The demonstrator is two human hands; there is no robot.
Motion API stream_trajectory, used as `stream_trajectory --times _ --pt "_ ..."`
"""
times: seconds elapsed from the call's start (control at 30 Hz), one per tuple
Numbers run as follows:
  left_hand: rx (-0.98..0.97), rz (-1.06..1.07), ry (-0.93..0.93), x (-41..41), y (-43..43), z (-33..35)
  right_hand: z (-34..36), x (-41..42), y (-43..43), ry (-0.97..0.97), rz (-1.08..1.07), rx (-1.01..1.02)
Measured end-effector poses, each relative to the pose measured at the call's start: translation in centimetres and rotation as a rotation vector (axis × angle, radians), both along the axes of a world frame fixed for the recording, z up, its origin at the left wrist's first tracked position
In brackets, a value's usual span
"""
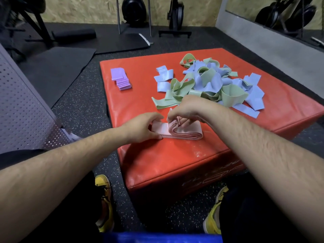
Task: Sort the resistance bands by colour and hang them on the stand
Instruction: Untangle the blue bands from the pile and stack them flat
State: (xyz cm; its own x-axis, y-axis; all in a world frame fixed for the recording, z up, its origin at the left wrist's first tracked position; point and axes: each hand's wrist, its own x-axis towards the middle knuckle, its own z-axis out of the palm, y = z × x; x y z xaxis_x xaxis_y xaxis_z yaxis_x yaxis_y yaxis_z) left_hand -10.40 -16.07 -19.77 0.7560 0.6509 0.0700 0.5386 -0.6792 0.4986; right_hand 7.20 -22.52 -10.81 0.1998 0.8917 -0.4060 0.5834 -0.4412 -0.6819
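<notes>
Hands are both busy with one stack of flat pink stretchy bands (185,134), which lies on the near part of the big red padded box (175,160). The left hand (140,128) curls its fingers over the left end of the stack, with the thumb against the near edge. It grips that end, likely so the stack does not slide. The right hand (189,107) reaches in from above and pinches the folded loops in the middle of the stack between thumb and fingertips. I think this is to square them up into one neat bundle.

On the far left of the box sits a tidy stack of folded purple bands (121,79), set apart so that colour is on its own. On the far right is a loose heap of pale blue and green bands (210,83), all tangled together, and these look not yet sorted. I think pink is the colour in hand now, and blue and green come after. No band hangs on anything yet, and I cannot tell which thing here is the stand. Two yellow shoes (103,199) rest on the dark speckled floor (84,106) near the box.
</notes>
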Motion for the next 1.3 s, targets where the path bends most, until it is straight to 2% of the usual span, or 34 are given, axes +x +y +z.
stream_trajectory --times 0.13,0.23,0.33,0.4,0.53,0.67,0.77,0.83,0.9,1.0,1.07,1.13,1.23,1.3 --pt "-0.025 -0.001 -0.035 -0.1 0.0 -0.1 -0.3 -1.4 0.6 -0.055 0.009 -0.002" --pt "-0.067 0.013 -0.065 -0.4 0.0 -0.1 -0.7 -2.2 1.0 0.013 0.008 -0.018" --pt "-0.192 0.006 -0.183 -0.8 -0.3 0.5 -0.7 -2.1 1.3 0.025 0.023 -0.049" --pt "-0.158 -0.009 -0.248 -0.6 -0.6 0.8 -0.6 -1.6 1.0 -0.001 0.089 -0.063" --pt "-0.069 -0.017 -0.156 -0.1 -0.6 0.4 -0.4 -1.1 -0.8 -0.169 0.261 -0.058" --pt "-0.040 0.005 -0.092 0.5 -0.7 0.4 -0.6 -0.3 -1.9 -0.204 0.287 0.006" --pt "-0.103 0.036 -0.071 0.6 -0.6 0.7 -1.0 1.9 -2.3 -0.452 0.219 0.120" --pt "-0.145 0.051 -0.046 0.7 -0.4 0.9 -1.8 3.6 -2.6 -0.604 0.167 0.101" --pt "-0.164 0.062 -0.024 0.7 -0.3 1.1 -2.4 4.3 -3.0 -0.537 0.090 -0.029" --pt "-0.209 0.062 -0.001 1.0 -0.3 1.7 -3.2 4.6 -3.3 -0.234 -0.061 -0.094" --pt "-0.235 0.050 0.029 1.3 -0.1 2.2 -3.4 4.4 -3.6 -0.124 -0.120 -0.070" --pt "-0.280 0.050 0.054 1.6 0.2 2.7 -3.4 4.4 -3.9 -0.094 -0.133 -0.047" --pt "-0.402 0.021 0.025 2.1 -0.1 3.6 -3.0 4.6 -3.8 -0.096 -0.082 0.066" --pt "-0.513 -0.046 -0.018 2.7 -0.6 4.0 -2.7 4.6 -3.5 -0.031 -0.047 0.168"
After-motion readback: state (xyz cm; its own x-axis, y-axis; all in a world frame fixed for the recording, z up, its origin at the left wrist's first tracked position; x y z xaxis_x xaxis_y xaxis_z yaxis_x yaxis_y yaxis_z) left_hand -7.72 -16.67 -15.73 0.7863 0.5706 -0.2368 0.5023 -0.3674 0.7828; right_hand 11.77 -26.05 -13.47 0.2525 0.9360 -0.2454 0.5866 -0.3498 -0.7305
